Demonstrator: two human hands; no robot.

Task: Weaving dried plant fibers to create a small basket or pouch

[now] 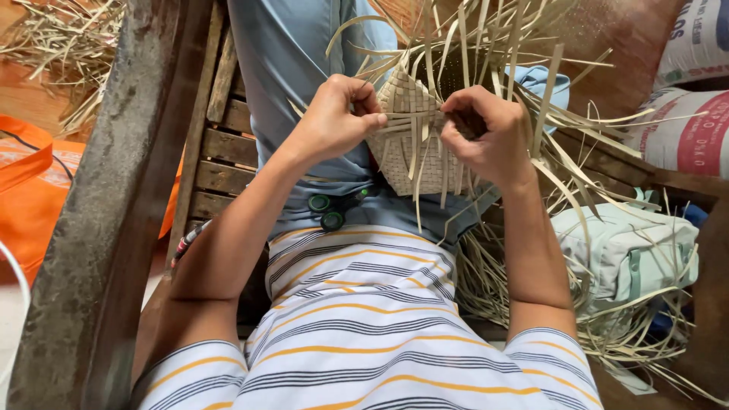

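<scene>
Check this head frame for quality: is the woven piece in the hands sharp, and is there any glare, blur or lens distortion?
Head view: even, soft daylight, no glare; the woven piece, left hand and right hand are sharp; wide-angle stretch bends the wooden beam and frame edges; shade darkens the lower left.

- L hand (338, 118): arm bent at elbow, fingers curled tight, thumb pinched vs forefinger.
- R hand (486, 133): forearm angled up, wrist flexed, fingers curled inward, knuckles up.
</scene>
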